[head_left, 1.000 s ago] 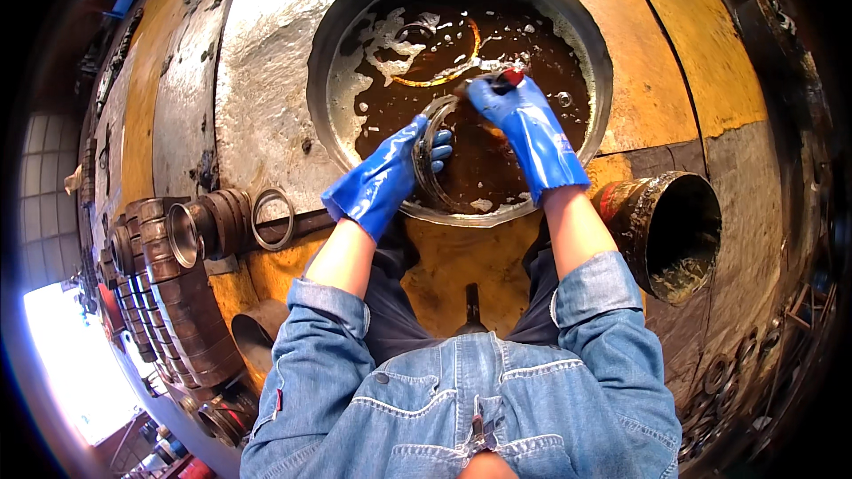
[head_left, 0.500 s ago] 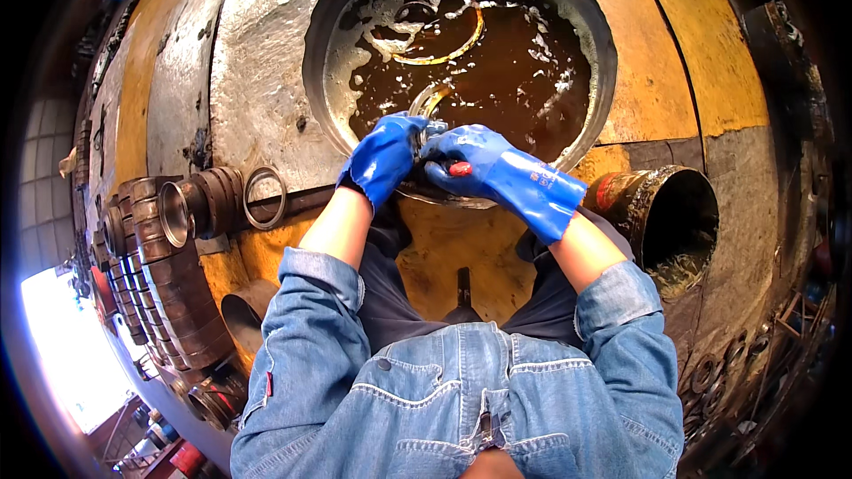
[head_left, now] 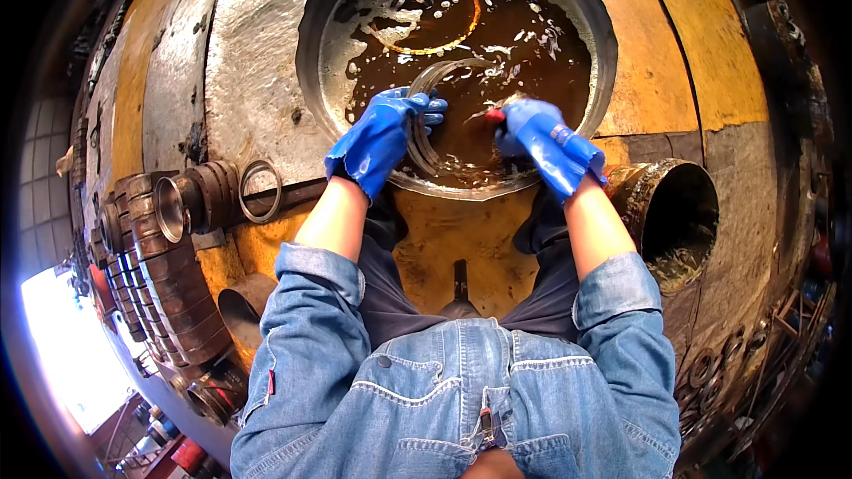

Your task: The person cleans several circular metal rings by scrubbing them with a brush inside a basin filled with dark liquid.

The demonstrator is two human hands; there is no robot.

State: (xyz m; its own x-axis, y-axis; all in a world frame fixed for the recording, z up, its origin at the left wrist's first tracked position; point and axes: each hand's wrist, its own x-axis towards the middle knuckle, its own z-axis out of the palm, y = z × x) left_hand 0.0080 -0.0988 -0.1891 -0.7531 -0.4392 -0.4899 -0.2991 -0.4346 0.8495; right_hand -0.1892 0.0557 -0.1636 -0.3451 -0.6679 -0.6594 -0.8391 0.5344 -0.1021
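My left hand (head_left: 380,131), in a blue rubber glove, is closed around the left side of a grey metal ring (head_left: 422,144). The ring is tilted over a round dark tub (head_left: 604,44) of brown liquid (head_left: 519,53); part of its lower edge is hard to make out against the liquid. My right hand (head_left: 543,140), gloved the same way and blurred by motion, is apart from the ring on its right side. A small red-handled tool (head_left: 494,115) pokes out of its fingers; its working end is smeared. Another, yellowish ring (head_left: 476,22) lies in the liquid, near white foam.
Stacked metal rings (head_left: 177,297) stand at left, with a single ring (head_left: 261,191) leaning beside them. A wide open pipe (head_left: 635,200) lies right of the tub. More rings (head_left: 710,368) sit at the far lower right. Worn metal plates (head_left: 257,44) surround the tub.
My hands were together at the tub's near edge; the right has moved away to the right with the red-handled tool. The held ring now shows more of its curve.
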